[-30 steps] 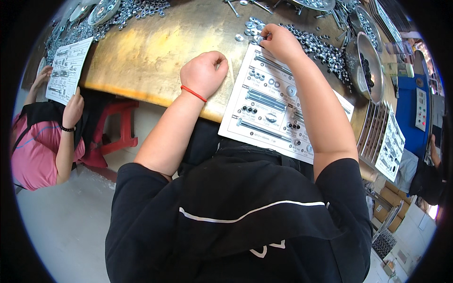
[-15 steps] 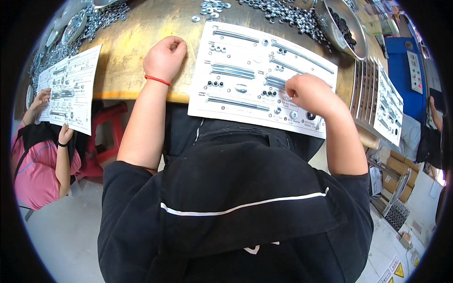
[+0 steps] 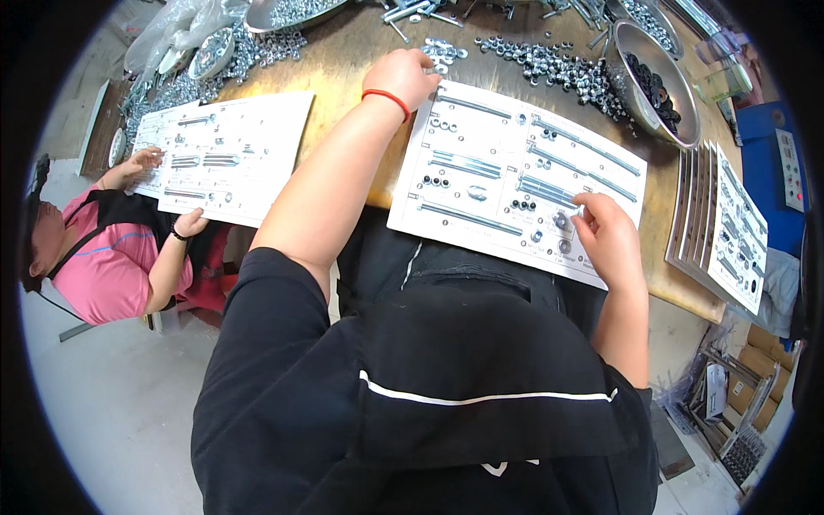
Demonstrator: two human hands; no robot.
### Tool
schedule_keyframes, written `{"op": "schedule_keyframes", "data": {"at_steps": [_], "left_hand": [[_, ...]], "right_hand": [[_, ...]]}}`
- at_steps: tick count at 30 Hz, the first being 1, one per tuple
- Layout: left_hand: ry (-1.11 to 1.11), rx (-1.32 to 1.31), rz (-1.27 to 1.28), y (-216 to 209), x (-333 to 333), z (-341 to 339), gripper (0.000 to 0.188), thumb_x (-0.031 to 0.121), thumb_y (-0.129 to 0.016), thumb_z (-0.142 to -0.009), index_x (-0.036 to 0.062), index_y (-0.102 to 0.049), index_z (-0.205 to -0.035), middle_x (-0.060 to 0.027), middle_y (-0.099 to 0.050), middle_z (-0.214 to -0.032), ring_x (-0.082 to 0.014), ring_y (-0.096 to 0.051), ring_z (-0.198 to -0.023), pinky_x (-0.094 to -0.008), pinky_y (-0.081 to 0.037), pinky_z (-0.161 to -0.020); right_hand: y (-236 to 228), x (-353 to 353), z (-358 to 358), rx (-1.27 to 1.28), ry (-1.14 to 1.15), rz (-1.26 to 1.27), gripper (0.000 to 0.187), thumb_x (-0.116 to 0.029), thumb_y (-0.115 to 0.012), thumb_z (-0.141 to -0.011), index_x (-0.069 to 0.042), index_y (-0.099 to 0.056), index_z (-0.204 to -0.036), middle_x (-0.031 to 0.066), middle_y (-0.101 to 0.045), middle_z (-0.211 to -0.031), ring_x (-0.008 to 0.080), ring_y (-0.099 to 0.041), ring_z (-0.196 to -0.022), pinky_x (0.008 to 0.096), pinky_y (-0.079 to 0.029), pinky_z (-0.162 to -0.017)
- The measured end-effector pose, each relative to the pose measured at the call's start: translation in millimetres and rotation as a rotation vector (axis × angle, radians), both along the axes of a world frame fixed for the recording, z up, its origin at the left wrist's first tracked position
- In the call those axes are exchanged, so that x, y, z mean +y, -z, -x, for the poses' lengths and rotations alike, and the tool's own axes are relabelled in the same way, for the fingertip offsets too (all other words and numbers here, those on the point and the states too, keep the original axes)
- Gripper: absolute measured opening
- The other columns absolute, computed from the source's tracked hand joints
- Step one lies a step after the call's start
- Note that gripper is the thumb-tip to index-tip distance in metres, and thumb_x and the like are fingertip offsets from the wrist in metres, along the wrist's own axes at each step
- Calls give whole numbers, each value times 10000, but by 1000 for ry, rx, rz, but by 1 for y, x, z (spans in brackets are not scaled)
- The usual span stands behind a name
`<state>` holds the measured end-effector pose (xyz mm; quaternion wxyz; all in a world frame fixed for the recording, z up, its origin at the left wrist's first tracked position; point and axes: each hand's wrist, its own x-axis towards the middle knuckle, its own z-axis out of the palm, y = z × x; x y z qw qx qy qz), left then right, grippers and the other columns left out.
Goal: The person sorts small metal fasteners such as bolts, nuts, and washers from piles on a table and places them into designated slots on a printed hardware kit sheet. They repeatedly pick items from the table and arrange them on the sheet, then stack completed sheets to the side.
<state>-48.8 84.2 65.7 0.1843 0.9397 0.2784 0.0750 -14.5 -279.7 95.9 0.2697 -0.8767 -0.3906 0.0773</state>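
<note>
A white printed card [image 3: 412, 210] lies at the table's front edge before me, bearing rows of long bolts, nuts and washers. Which of these are pictures and which real parts, I cannot tell. My left hand [image 3: 403, 79], with a red cord at its wrist, reaches over the card's far left corner. Its thumb and fingers are parted beside a small pile of washers [image 3: 444, 53]. Over the card's right part is my right hand [image 3: 611, 236], thumb and forefinger slightly apart beside a round washer [image 3: 562, 221]. Nothing shows between those fingers.
Loose nuts [image 3: 558, 73] spread across the far table, with a metal bowl of black parts [image 3: 622, 77] at their right. Stacked cards [image 3: 730, 232] stand at the right edge. At left, a co-worker in pink [image 3: 116, 257] holds a similar card [image 3: 283, 129] near more heaped hardware.
My left hand has gone from a loose fist on the table to the washer pile, its fingers opening. My right hand has shifted over the card and its pinch has loosened. The view has shifted.
</note>
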Motion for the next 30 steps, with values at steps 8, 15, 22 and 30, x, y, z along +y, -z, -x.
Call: {"op": "schedule_keyframes", "data": {"at_steps": [8, 15, 22, 30], "left_hand": [[53, 227, 70, -4, 10, -26, 233, 268, -746, -786, 51, -714, -864, -123, -709, -896, -265, -663, -847, -367, -516, -779], [-6, 60, 313, -10, 15, -31, 171, 201, -751, -770, 48, -674, -781, -110, -701, -807, -228, -662, -766, -357, -515, -730], [74, 141, -123, -1, -11, -39, 255, 298, -710, -818, 69, -755, -920, -123, -719, -865, -290, -678, -802, -391, -532, -752], [114, 169, -259, 10, 4, -49, 249, 280, -630, -847, 67, -742, -909, -174, -696, -971, -345, -668, -904, -439, -529, -829]], "right_hand": [[13, -32, 5, 167, 126, -94, 205, -65, -693, -797, -39, -656, -996, 95, -593, -775, 239, -566, -657, 342, -469, -629], [15, -46, 4, 217, 180, -111, 203, -60, -688, -795, -37, -658, -994, 85, -588, -776, 216, -552, -642, 330, -460, -610], [15, -46, 3, 199, 178, -133, 193, -74, -686, -801, -38, -662, -988, 83, -594, -779, 209, -559, -642, 328, -460, -607], [18, -48, 3, 193, 162, -143, 182, -104, -674, -806, -44, -660, -977, 89, -595, -786, 242, -571, -661, 346, -462, -614]]}}
